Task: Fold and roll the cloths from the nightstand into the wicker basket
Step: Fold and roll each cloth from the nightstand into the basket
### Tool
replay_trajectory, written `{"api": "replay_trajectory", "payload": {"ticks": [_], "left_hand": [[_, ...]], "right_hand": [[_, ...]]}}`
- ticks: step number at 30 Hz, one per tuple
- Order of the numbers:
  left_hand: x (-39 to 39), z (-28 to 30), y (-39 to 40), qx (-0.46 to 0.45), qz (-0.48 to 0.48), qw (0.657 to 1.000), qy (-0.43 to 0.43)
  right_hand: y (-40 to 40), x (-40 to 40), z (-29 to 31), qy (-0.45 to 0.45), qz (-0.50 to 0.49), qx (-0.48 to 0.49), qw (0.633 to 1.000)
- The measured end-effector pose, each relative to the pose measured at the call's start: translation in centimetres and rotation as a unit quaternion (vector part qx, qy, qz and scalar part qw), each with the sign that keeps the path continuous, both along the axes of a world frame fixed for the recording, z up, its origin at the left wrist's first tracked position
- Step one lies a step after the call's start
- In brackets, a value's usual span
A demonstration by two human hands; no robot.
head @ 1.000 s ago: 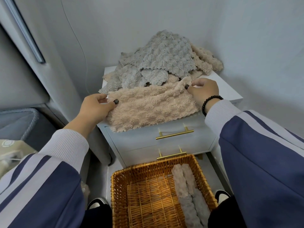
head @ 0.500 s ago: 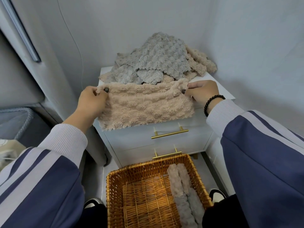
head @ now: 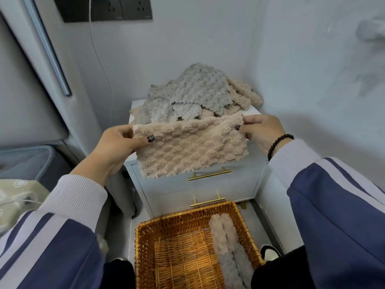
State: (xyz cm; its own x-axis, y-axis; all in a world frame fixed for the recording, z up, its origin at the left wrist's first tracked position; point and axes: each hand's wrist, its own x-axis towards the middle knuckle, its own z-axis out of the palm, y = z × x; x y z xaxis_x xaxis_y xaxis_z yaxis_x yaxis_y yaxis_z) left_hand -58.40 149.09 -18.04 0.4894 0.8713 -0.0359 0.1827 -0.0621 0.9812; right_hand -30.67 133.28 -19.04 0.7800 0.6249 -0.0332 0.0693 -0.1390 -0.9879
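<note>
A folded beige fluffy cloth (head: 191, 146) hangs in the air in front of the white nightstand (head: 210, 184). My left hand (head: 118, 147) pinches its upper left corner, and my right hand (head: 260, 131) pinches its upper right corner. Behind it, a heap of grey and beige cloths (head: 193, 92) covers the nightstand top. On the floor below stands the wicker basket (head: 187, 220), with rolled cloths (head: 227, 249), beige and grey, lying along its right side.
Walls close in behind and to the right of the nightstand. A grey padded bed edge (head: 31, 161) lies at the left. A cable (head: 100, 59) hangs from a wall socket panel (head: 104, 8). Two gold drawer handles (head: 209, 175) face me. Shoe tips (head: 269, 250) flank the basket.
Both hands have lifted the beige cloth off the nightstand's front edge, so it now hangs stretched between them. The view has tilted upward, showing the socket panel.
</note>
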Motion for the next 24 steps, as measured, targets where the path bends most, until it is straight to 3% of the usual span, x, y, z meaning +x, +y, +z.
{"api": "replay_trajectory", "payload": {"ticks": [7, 10, 16, 21, 24], "left_hand": [[-2.3, -0.2, -2.0, 0.007, 0.013, 0.991, 0.131], [-3.0, -0.1, -3.5, 0.009, -0.012, 0.991, 0.136], [-3.2, 1.4, -7.0, -0.07, -0.062, 0.994, -0.054], [-3.2, 1.9, -6.9, -0.098, -0.067, 0.98, -0.161], [-3.0, 1.8, -6.0, -0.115, -0.082, 0.977, -0.16]], "right_hand": [[-3.3, -1.2, 1.5, 0.019, 0.027, -0.01, 0.999], [-4.7, -2.1, 2.0, 0.031, 0.032, -0.015, 0.999], [-7.4, -3.6, 3.8, 0.107, 0.005, 0.089, 0.99], [-7.6, -3.3, 3.6, 0.057, -0.032, 0.095, 0.993], [-7.2, -3.0, 3.5, 0.022, -0.023, 0.087, 0.996]]}}
